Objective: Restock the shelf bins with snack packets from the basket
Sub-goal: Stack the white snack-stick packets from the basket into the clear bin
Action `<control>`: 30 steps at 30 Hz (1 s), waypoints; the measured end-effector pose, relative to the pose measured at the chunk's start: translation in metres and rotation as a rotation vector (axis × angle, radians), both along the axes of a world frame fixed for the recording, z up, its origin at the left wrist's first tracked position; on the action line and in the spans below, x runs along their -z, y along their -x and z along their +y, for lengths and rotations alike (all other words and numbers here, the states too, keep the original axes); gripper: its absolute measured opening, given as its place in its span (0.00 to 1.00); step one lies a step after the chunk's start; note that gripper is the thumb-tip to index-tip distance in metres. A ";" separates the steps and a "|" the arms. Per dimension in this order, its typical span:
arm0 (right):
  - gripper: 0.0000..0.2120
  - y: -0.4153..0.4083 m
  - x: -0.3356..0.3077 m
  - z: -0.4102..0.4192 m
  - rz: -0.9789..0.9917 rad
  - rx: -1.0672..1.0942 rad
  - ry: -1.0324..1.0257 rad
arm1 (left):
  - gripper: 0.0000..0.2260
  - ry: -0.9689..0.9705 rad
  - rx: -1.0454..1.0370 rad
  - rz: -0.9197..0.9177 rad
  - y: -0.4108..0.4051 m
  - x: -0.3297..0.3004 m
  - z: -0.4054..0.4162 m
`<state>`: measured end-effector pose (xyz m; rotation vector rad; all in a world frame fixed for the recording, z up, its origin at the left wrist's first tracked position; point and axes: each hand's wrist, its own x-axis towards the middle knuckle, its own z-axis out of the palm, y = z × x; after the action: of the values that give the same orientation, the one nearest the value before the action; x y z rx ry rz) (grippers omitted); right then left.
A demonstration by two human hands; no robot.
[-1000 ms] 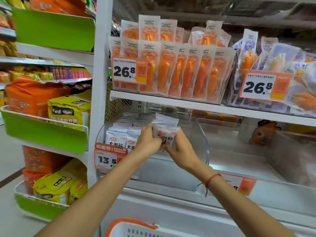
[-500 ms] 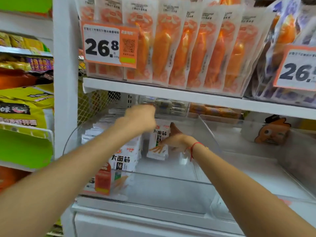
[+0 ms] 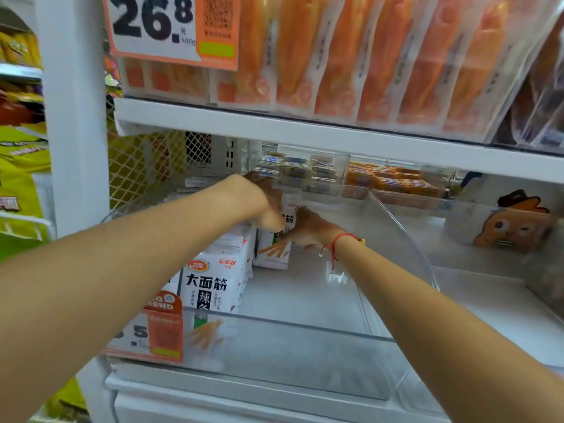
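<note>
Both my hands reach deep into a clear plastic shelf bin [image 3: 290, 355]. A small upright stack of white snack packets [image 3: 274, 254] with black characters stands at the back of the bin. My left hand [image 3: 262, 206] curls over the top of this stack and grips it. From the right, my right hand [image 3: 308, 230] presses against the side of the stack, and a red string sits on its wrist. A row of the same white packets [image 3: 213, 282] fills the bin's left side, just left of the held stack. The basket is out of view.
The bin's right half has a bare floor up to its curved clear side wall [image 3: 396, 233]. A white shelf board [image 3: 305, 132] hangs low above my hands, loaded with orange packets [image 3: 351, 56]. Small clear boxes [image 3: 305, 172] sit behind. An orange price tag [image 3: 158, 331] clips on the front.
The view has moved in closer to the bin. Both hands have pushed the packet stack further back and closed in around it; the left hand has dropped onto its top.
</note>
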<state>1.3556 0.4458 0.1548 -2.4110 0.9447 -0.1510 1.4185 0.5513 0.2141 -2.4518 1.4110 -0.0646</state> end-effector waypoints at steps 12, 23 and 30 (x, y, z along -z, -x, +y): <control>0.21 -0.008 0.001 0.009 0.344 -0.128 0.352 | 0.20 -0.066 0.159 -0.271 -0.026 0.023 -0.016; 0.33 0.006 0.025 0.009 0.594 -0.270 0.386 | 0.22 -0.049 0.116 -0.216 -0.017 0.016 -0.012; 0.31 0.007 0.028 0.005 0.505 -0.306 0.359 | 0.24 -0.050 0.038 -0.206 -0.010 0.016 -0.014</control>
<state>1.3486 0.4508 0.1272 -2.9684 0.7845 0.4584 1.4289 0.5369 0.1984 -2.3032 1.3530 -0.2795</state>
